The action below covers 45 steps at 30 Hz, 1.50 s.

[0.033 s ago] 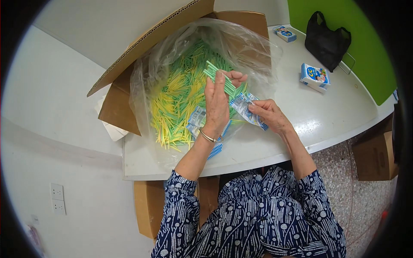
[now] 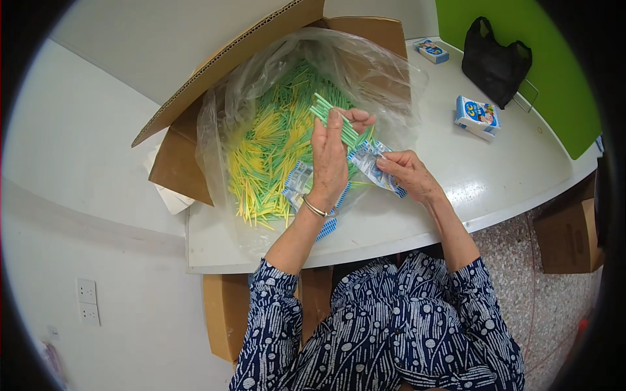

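Note:
My left hand [image 2: 331,153] is closed around a small bundle of thin pale-green sticks [image 2: 334,120], held slanting above a large heap. In my right hand [image 2: 412,174] a small blue-and-white plastic packet with a clear middle [image 2: 373,168] is pinched between thumb and fingers, just right of the bundle. Behind and left of my hands, the heap of green and yellow sticks [image 2: 267,150] fills a clear plastic bag [image 2: 212,143] spread out of a cardboard box [image 2: 244,49]. More blue-and-white packets [image 2: 298,179] lie under my left wrist, partly hidden by it.
On the white table [image 2: 456,176], a blue-and-white printed pack [image 2: 478,117] lies to the right, and a similar pack [image 2: 432,51] farther back. A black carrier bag [image 2: 497,62] stands against the green panel [image 2: 554,78]. Cardboard boxes [image 2: 566,238] sit on the floor at the right.

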Motion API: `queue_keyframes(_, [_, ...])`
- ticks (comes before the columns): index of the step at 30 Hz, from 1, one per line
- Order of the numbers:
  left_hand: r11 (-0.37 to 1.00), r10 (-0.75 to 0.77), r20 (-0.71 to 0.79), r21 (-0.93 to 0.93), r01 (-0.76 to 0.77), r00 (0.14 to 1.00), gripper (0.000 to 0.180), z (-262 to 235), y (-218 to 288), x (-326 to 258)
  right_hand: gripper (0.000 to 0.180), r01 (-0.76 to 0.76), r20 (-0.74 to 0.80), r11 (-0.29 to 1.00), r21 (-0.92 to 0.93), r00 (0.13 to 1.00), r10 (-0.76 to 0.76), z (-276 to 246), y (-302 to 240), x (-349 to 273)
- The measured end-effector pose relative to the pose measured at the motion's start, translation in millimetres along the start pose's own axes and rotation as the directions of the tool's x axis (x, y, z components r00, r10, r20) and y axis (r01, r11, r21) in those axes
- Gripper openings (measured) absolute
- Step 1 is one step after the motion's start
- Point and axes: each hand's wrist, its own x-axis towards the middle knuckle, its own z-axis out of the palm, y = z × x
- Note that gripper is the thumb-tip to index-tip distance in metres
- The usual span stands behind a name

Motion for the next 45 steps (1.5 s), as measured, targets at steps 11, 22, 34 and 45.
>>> queue_keyframes(11, [0.967, -0.058, 0.036, 0.249, 0.047, 0.998, 0.031, -4.6, -14.5, -22.7, 0.024, -0.016, 0.006, 0.995, 0.099, 1.0, 0.015, 1.3, -0.8, -2.2])
queue_keyframes(22, [0.909, 0.011, 0.08, 0.414, -0.043, 0.997, 0.031, -16.6, -7.5, -20.6, 0.027, 0.037, 0.01, 0.989, 0.145, 0.999, -0.038, 8.4, -4.6, -0.2])
queue_keyframes(34, [0.636, 0.003, 0.142, 0.763, -0.112, 0.99, 0.029, -27.5, -0.3, -12.0, 0.029, 0.065, -0.044, 0.984, 0.167, 0.997, -0.059, 13.1, -6.4, 10.3])
queue_keyframes(45, [0.763, -0.208, 0.207, 0.646, 0.026, 0.956, 0.031, -28.1, -3.6, -7.6, 0.022, -0.081, 0.026, 0.995, -0.058, 0.996, 0.083, 7.5, -5.5, 4.2])
